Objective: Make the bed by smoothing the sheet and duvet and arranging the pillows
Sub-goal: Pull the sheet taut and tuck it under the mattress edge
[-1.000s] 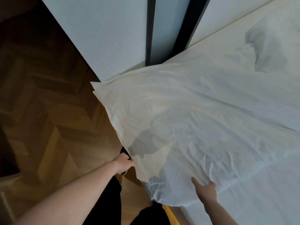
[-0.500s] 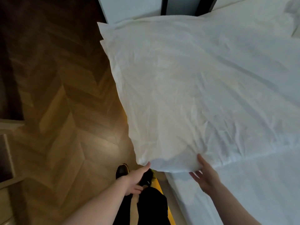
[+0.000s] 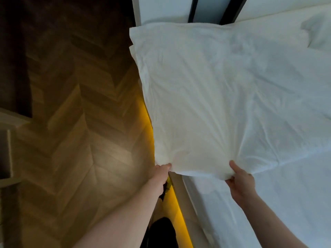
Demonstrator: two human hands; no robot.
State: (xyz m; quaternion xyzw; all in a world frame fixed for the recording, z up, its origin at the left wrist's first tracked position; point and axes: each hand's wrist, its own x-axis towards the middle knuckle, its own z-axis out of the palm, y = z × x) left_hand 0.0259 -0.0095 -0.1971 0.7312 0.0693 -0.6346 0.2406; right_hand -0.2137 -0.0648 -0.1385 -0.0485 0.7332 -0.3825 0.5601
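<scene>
Pillow: crinkled white cotton pillow point(image 3: 215, 97), squarish, long axis along bed's point(image 3: 279, 203) left edge.
Hands: your left hand point(image 3: 161, 171) and right hand point(image 3: 240, 179) pinch its near edge.

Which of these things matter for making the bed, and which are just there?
For the job: pillow, gripped at its near edge by left hand and right hand; sheet; second pillow.
Just there: wooden floor; wall.

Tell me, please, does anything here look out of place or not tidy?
The white pillow sits askew: its left edge overhangs the bed side above the wooden floor, and its case is wrinkled. The left hand and right hand grip its near edge. Nothing looks spilled or damaged.
</scene>
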